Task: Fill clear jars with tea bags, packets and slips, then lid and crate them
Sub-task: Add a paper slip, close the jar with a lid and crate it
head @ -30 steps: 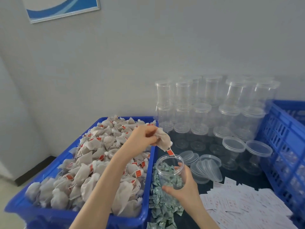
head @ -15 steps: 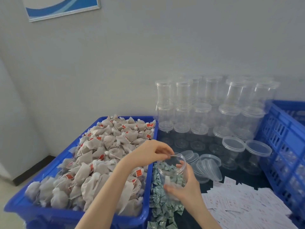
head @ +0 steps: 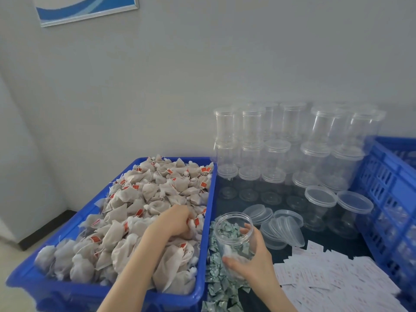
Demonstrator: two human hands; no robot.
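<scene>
1. The right hand (head: 248,260) grips the open clear jar (head: 234,239), mouth tilted left toward the bin to receive bags.
2. The left hand (head: 174,221), fingers curled, gathers tea bags (head: 144,199) in the near-left blue bin (head: 208,221).

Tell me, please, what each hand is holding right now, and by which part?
The right hand grips the open clear plastic jar around its lower side wall. The left hand curls its fingers on tea bags in the blue tub.

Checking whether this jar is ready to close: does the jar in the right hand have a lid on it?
No, the jar gripped by the right hand shows an open, uncovered mouth.
</scene>
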